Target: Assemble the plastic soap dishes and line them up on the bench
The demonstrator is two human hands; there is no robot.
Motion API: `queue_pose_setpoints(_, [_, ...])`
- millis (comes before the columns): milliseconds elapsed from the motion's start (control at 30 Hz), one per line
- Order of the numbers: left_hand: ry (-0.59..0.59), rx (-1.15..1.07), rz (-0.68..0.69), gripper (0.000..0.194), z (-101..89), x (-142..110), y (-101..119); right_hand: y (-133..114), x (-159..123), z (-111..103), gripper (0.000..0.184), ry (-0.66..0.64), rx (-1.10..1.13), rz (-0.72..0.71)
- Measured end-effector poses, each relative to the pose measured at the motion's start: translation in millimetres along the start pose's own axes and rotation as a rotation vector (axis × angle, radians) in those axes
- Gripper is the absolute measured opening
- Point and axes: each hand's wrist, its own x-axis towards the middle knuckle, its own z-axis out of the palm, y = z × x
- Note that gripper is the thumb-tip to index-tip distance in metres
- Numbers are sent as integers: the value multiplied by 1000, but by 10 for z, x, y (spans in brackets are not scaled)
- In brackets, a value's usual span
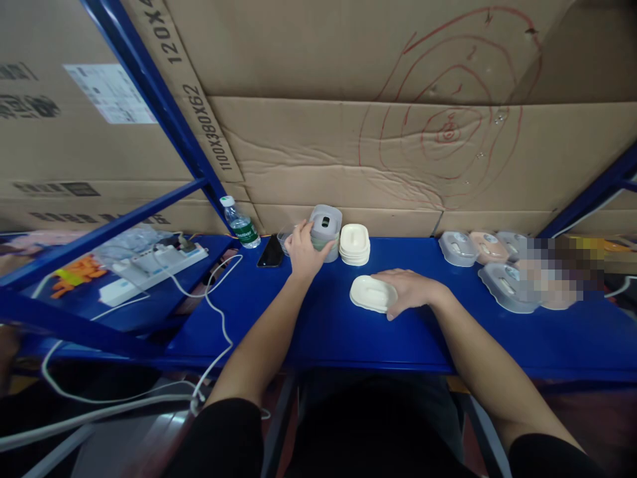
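My left hand (304,250) reaches to the back of the blue shelf (318,332) and closes its fingers round a grey stack of plastic lids (325,229). A clear lid (286,236) sits just left of that hand. My right hand (408,291) lies flat with fingers stretched over the right edge of a single cream oval dish (369,293) in the middle of the shelf. A short stack of cream dishes (354,243) stands behind it, right of the grey stack.
A black phone (271,251) and a water bottle (239,224) lie left of the stacks. White power strips (149,265) and cables (219,318) cover the left end. Grey and pink lids (478,249) lie at the right. Cardboard (373,133) walls the back.
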Motion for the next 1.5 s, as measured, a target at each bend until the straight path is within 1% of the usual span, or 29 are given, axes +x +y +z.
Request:
queue_pose_setpoints(67, [-2, 7, 0, 65, -3, 4, 2, -1, 1, 3, 103, -59, -4, -3])
queue_pose_setpoints(100, [-2, 9, -4, 62, -3, 6, 0, -4, 2, 6, 103, -72, -4, 1])
queue_pose_setpoints(233, [14, 5, -23, 55, 0, 18, -35, -24, 11, -2, 88, -37, 20, 9])
queue_pose_setpoints(367, [37, -14, -43, 52, -4, 31, -75, -68, 18, -85, 74, -9, 123, -43])
queue_pose_setpoints(433, [36, -23, -60, 51, -8, 38, -84, -78, 26, -133, 68, 34, 185, -57])
queue_pose_setpoints(533, [38, -25, -68, 49, -14, 48, -88, -45, 62, -154, 58, 191, 262, -39])
queue_pose_setpoints(667, [41, -26, -69, 50, -24, 54, -82, 47, 157, -74, 42, 505, 317, 58])
queue_pose_setpoints(767, [14, -27, -46, 57, -34, 49, -65, 85, 231, 0, 37, 734, 342, 127])
queue_pose_setpoints(833, [-11, -25, -28, 62, -39, 43, -52, 95, 265, 36, 39, 843, 361, 153])
queue_pose_setpoints(933, [-31, -12, -9, 63, -38, 37, -47, 116, 295, 75, 51, 945, 474, 208])
queue_pose_setpoints(1033, [-31, -2, 5, 53, -26, 38, -66, 143, 307, 95, 63, 1043, 677, 290])
queue_pose_setpoints(1133, [-18, -12, 7, 41, -12, 44, -92, 138, 316, 82, 70, 1119, 820, 327])
queue_pose_setpoints(1200, [1, -19, -10, 38, -7, 50, -103, 112, 329, 61, 71, 1147, 897, 341])
queue_pose_setpoints(1267, [19, -25, -38, 37, -4, 57, -110, 68, 354, 45, 70, 1126, 986, 347])
queue_pose_setpoints(1367, [35, -44, -61, 37, 1, 67, -115, -35, 425, 42, 63, 1008, 1111, 328])
queue_pose_setpoints(1500, [60, -81, -77, 35, 8, 70, -117, -246, 582, 56, 45, 830, 1243, 276])
